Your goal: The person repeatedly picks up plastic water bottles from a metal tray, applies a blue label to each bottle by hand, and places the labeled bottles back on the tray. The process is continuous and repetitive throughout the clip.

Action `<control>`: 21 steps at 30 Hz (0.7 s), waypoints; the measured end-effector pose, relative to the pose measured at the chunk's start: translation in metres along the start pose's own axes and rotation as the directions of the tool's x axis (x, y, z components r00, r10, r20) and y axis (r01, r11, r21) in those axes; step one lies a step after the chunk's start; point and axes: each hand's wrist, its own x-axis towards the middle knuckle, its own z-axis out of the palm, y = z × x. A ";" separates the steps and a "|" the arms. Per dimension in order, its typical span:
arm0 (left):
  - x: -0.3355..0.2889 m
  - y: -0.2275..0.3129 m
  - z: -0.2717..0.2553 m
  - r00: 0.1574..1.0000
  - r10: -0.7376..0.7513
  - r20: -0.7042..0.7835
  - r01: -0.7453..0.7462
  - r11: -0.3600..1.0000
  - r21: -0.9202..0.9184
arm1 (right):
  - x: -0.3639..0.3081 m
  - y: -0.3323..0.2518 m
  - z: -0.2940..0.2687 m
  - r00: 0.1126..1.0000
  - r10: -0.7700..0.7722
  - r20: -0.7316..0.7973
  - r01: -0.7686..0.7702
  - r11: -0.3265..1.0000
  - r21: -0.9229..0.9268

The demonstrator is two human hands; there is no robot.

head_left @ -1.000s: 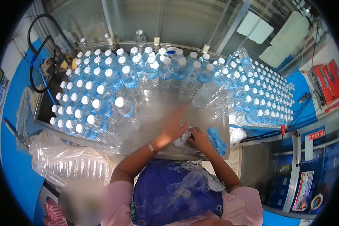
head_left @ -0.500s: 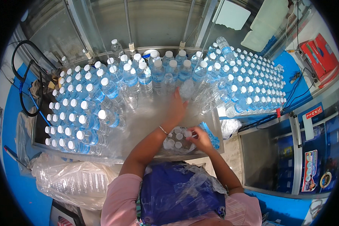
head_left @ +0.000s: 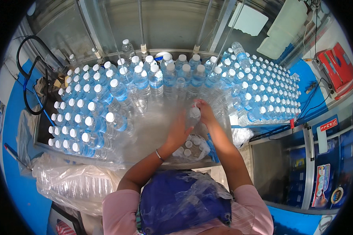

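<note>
A clear plastic bottle [head_left: 193, 114] stands between my hands over the metal counter. My left hand [head_left: 178, 131], smeared by motion, closes on its left side. At the bottle's mouth, the bent fingers of my right hand [head_left: 205, 111] pinch a white cap [head_left: 196, 104]. Below my hands lies a clear plastic bag of loose white caps [head_left: 189, 145], with a bright blue wrapper [head_left: 212, 149] at its right. Just behind, an uncapped bottle [head_left: 181, 87] stands before the capped water bottles [head_left: 155, 78].
Capped bottles with blue labels [head_left: 86, 121] crowd the left of the steel counter [head_left: 145, 135]. More rows [head_left: 270, 86] stand on the right, with one bottle [head_left: 240, 55] lying across them. A bag of bottles [head_left: 72, 184] sits below left; a glass-door cooler [head_left: 290, 164] stands right.
The bottle by my left hand has come nearer to me. My right hand has risen from the bag of caps to the bottle's mouth. The view has shifted slightly.
</note>
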 end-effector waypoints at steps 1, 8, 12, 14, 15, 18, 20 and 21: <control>-0.004 0.002 -0.001 0.998 -0.045 0.035 0.045 0.999 0.005 | 0.005 -0.005 0.004 0.999 0.013 0.030 -0.014 1.000 0.014; 0.014 -0.022 -0.020 0.975 0.101 -0.200 -0.073 0.987 0.141 | 0.000 -0.034 0.015 0.990 0.106 0.093 -0.117 0.985 0.125; 0.051 -0.059 -0.019 0.963 -0.005 -0.270 0.031 0.995 0.093 | -0.003 -0.037 0.007 0.978 0.184 0.099 -0.202 0.952 0.231; 0.067 -0.078 -0.017 0.984 -0.054 -0.168 0.048 0.998 -0.043 | -0.011 -0.041 0.003 0.992 0.089 0.089 -0.084 0.995 -0.054; 0.071 -0.083 -0.011 0.986 -0.009 -0.166 0.006 1.000 -0.022 | -0.019 -0.044 0.002 0.996 0.067 0.053 -0.056 0.981 -0.186; 0.081 -0.089 0.006 0.997 -0.013 -0.075 0.009 0.999 -0.052 | -0.060 -0.062 0.002 0.956 -0.211 0.202 0.261 0.300 -0.918; 0.087 -0.085 0.016 0.996 -0.072 0.051 0.078 0.987 -0.138 | -0.095 -0.075 0.012 0.887 -0.401 0.230 0.404 0.428 -0.808; 0.090 -0.083 0.019 0.995 -0.073 0.062 0.082 0.984 -0.159 | -0.110 -0.079 0.020 0.819 -0.510 0.264 0.520 0.464 -0.717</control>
